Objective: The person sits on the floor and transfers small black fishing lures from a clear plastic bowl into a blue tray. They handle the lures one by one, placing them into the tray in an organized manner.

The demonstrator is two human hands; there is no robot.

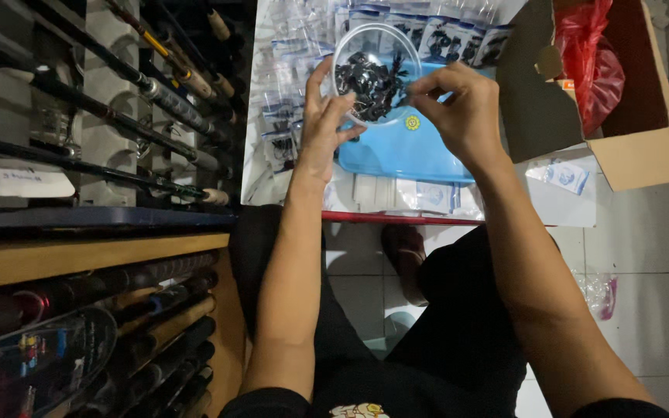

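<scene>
Clear plastic catches my eye first: a round bowl full of small black parts sits tilted over a blue lid on the low white table. My left hand cups the bowl's near rim, fingers spread and curled against its side, steadying it. My right hand hovers just beside the bowl on the other side, thumb and forefinger pressed together at the tips; I judge they pinch one small part or the edge of a little bag, but it is too small for me to tell which.

Rows of small clear packets with black contents lie behind the bowl, and more loose packets lie beside my left hand. A few flat packets rest at the table's near edge. An open cardboard box with a red plastic bag inside stands to the right. Fishing rods fill the rack on my left.

As I read it, the step in hand is sorting: taking parts out of the bowl for packing into packets. The next move, I think, calls for a firm hold on the bowl so it does not tip, and a fine, careful pinch, since the parts look tangled and may come up in a clump.
</scene>
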